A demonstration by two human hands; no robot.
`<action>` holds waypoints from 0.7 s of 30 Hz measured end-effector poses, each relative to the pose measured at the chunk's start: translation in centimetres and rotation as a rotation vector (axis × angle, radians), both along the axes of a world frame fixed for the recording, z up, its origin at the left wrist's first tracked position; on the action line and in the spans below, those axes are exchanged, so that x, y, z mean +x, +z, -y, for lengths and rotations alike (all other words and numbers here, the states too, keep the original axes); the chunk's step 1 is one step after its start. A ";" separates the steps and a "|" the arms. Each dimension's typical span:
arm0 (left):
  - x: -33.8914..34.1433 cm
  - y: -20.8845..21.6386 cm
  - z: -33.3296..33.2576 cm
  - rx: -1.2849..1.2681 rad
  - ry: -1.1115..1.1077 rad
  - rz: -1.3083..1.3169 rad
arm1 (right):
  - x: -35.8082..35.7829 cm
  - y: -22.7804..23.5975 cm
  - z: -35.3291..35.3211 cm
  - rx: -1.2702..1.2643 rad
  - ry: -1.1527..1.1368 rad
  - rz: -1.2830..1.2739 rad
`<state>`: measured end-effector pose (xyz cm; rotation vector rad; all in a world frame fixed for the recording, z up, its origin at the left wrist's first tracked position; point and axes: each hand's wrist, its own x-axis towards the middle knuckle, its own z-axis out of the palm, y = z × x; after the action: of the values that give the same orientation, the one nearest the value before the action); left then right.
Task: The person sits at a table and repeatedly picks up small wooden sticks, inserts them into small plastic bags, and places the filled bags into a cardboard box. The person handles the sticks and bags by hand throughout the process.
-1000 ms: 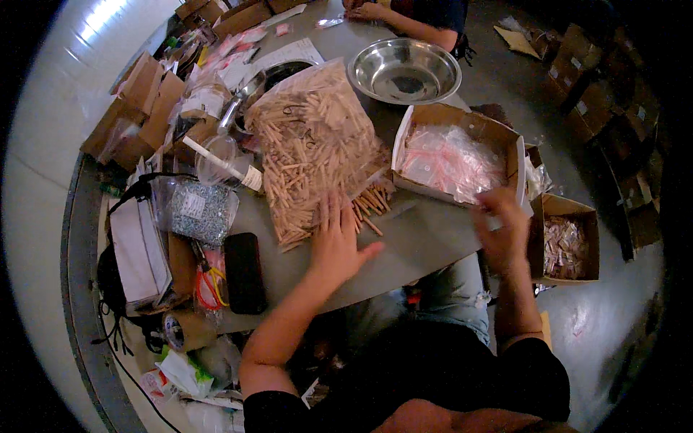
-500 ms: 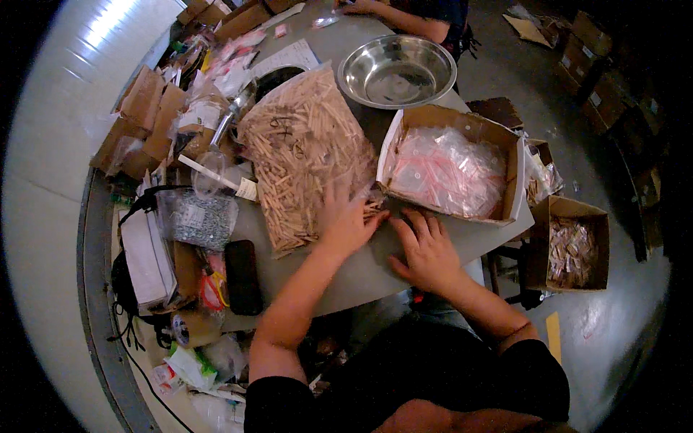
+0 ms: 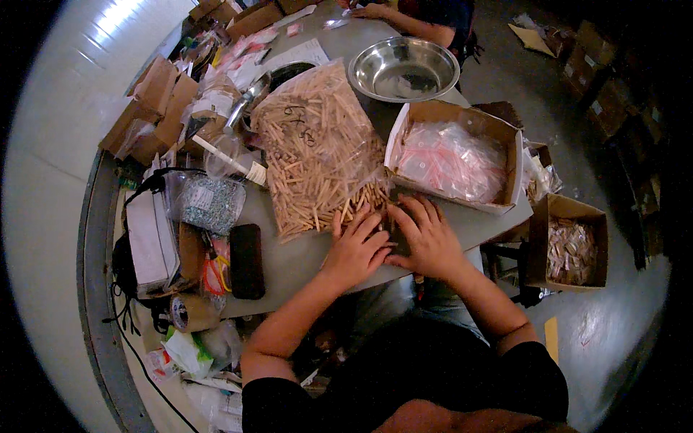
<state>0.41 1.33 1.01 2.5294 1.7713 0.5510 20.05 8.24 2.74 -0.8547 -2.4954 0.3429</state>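
Observation:
A large clear plastic bag full of short wooden dowels lies across the grey table, with black handwriting on its surface. At its near right corner, several dowels show uncovered. My left hand rests there with fingers spread, the fingertips at the near edge of the dowels. Close beside it, my right hand lies palm down, its fingers stretched toward the same corner. The thumbs almost meet. Whatever lies under the fingers is hidden. Just beyond my right hand stands a cardboard box holding small clear bags with pink-red strips.
A steel basin sits behind the box. To the left are a black phone-like object, a bag of small metal parts, scissors and a tape roll. Another box stands lower right. Another person's hand is across the table.
My left hand has come off the bag's surface, moving toward me to its near edge. My right hand has shifted slightly nearer the left. The dowels at the bag's corner show more.

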 end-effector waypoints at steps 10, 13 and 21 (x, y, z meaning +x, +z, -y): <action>-0.6 0.8 1.3 0.069 0.306 0.073 | -0.5 0.2 0.1 -0.030 -0.011 0.055; -1.2 0.6 1.5 -0.051 0.230 -0.028 | -0.8 0.1 -0.4 -0.017 0.041 0.064; -1.4 0.7 4.0 -0.051 0.337 0.097 | -0.2 -0.1 -0.5 -0.267 0.042 0.074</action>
<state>-1.03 -2.68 1.67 2.1413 2.1569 0.6137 19.81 8.76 2.65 -0.9326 -2.5761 0.6828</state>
